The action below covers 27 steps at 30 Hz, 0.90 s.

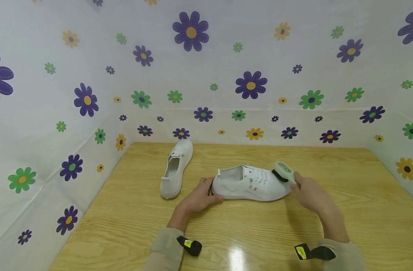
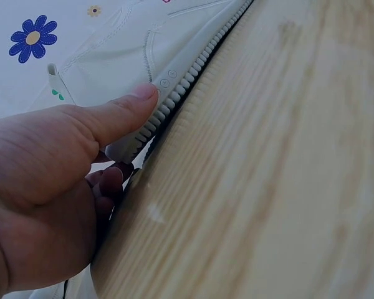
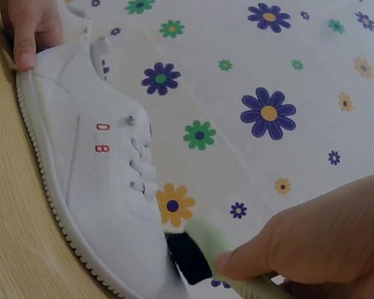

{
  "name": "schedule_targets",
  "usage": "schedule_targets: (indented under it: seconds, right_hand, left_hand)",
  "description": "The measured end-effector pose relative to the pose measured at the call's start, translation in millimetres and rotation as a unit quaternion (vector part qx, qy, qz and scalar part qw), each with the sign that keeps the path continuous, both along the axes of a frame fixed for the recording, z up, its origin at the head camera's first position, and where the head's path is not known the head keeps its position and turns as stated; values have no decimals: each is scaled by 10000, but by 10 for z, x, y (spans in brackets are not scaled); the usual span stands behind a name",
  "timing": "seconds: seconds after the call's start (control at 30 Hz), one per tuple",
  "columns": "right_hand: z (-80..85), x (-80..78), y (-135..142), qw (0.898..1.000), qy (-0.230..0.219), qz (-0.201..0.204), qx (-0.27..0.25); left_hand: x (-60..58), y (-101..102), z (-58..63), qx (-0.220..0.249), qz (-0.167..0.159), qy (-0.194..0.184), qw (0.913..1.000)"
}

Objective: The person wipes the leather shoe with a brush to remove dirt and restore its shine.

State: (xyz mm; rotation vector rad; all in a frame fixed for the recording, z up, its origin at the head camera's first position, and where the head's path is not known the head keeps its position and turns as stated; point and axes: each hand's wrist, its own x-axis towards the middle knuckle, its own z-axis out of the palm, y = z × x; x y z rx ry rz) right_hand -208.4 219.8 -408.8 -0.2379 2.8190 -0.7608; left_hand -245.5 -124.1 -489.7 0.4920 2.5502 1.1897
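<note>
A white lace-up shoe (image 1: 238, 188) sits sole-down on the wooden table, toe to the right. My left hand (image 1: 200, 196) grips its heel, the thumb along the side just above the ridged sole, as the left wrist view (image 2: 56, 168) also shows. My right hand (image 1: 309, 192) holds a pale green brush (image 1: 285, 171) by its handle. The brush's dark bristles (image 3: 188, 256) touch the shoe's upper near the toe. Behind and left of my left hand stands a second white shoe (image 1: 182, 165), its toe pointing away from me.
The wooden table (image 1: 125, 226) spreads under both shoes. A white cloth (image 1: 220, 56) printed with purple, green and yellow flowers hangs along the back and both sides. Black straps (image 1: 189, 245) circle the wrists over beige sleeves.
</note>
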Motion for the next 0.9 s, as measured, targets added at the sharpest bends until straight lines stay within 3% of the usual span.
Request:
schedule_targets:
  seconds: [0.2, 0.4, 0.5, 0.73, 0.9]
  right_hand:
    - [1, 5, 144, 9988, -342, -298, 198]
    - [-93, -59, -111, 9999, 147, 75, -14]
    - [-76, -47, -176, 9994, 173, 223, -219]
    - [36, 33, 64, 9993, -201, -225, 208]
    - [39, 27, 171, 9981, -440, -335, 274]
  left_hand:
    - [1, 9, 12, -30, 19, -29, 10000]
    - [17, 14, 29, -74, 61, -21, 10000]
    - [18, 15, 21, -38, 10, -15, 10000]
    - [10, 22, 7, -23, 22, -32, 10000]
    - [-1, 10, -1, -80, 72, -10, 9999]
